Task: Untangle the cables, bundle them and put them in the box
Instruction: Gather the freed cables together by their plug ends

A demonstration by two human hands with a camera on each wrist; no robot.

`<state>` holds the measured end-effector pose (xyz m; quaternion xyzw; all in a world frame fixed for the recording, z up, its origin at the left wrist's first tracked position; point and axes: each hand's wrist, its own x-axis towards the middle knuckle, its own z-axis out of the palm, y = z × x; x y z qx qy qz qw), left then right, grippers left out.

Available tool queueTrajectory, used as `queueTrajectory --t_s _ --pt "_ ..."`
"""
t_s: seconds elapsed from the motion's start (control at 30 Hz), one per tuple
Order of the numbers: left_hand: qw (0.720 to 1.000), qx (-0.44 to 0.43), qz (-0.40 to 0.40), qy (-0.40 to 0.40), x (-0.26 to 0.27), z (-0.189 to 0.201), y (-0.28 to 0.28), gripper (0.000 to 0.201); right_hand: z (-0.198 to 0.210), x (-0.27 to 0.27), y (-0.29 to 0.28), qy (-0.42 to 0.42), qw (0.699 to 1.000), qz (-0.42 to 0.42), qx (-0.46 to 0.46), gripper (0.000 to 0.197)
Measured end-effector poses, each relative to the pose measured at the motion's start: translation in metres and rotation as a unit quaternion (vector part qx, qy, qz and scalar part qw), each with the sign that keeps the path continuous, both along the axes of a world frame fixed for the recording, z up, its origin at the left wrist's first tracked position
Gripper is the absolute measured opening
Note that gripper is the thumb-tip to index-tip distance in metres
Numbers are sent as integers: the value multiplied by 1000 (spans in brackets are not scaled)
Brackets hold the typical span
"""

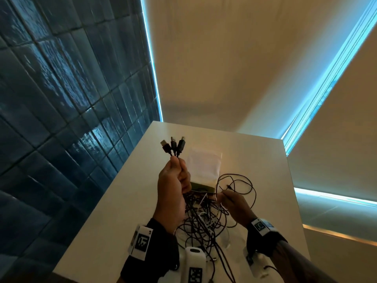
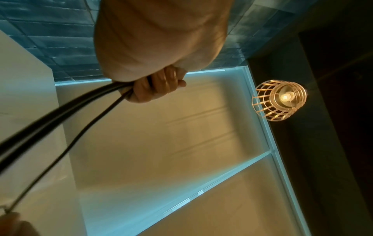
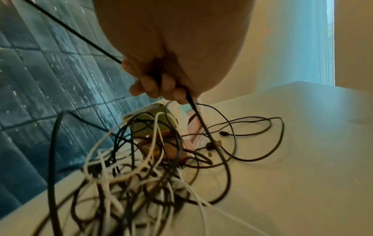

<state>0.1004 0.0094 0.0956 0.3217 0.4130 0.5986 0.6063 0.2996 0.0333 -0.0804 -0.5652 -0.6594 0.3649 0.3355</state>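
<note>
My left hand (image 1: 175, 176) is raised above the table and grips three black cables just below their plugs (image 1: 173, 147), which stick up side by side. In the left wrist view its fingers (image 2: 159, 84) are curled round those black cables (image 2: 60, 115). My right hand (image 1: 230, 203) is lower and to the right, and pinches one thin black cable (image 3: 198, 118). A tangle of black and white cables (image 1: 204, 219) lies on the white table between my wrists. The open box (image 1: 204, 170) stands just behind the tangle; in the right wrist view the box (image 3: 145, 121) is partly hidden by cables.
The white table (image 1: 122, 211) ends at a blue tiled wall (image 1: 61, 99) on the left. Pale blinds (image 1: 224, 68) with blue light strips hang behind and to the right. A loose black cable loop (image 1: 244, 184) lies right of the box. A lit wire lamp (image 2: 279, 100) hangs overhead.
</note>
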Motion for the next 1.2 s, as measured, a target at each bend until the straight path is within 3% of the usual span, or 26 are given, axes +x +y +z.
queueTrajectory --t_s 0.1,0.2,0.3,0.47,0.6,0.73,0.9,1.1,1.2 --pt "998 -19 -5 67 2 -1 -1 39 27 -8 11 62 994 -76 -43 33" --pt "993 -43 -5 105 0 -1 0 38 79 -19 10 226 966 -106 -70 32" --pt "991 -69 0 117 -1 -3 3 37 128 -29 -1 322 945 -41 -49 28" --pt "994 -87 -21 65 6 4 2 35 164 -47 -26 302 950 75 16 24" --pt "988 -93 -69 -104 9 9 2 34 152 -53 -35 267 954 134 24 26" --pt "979 -85 -62 -177 11 7 2 34 134 -46 -34 238 959 152 -17 23" --pt "978 -52 -46 -195 1 7 5 32 103 -32 -34 258 959 87 -74 29" --pt "983 -42 -60 -171 -15 8 6 25 57 -16 -30 203 974 37 -89 41" --pt "982 -41 -72 -168 -22 12 5 27 40 -10 -25 194 976 21 -99 34"
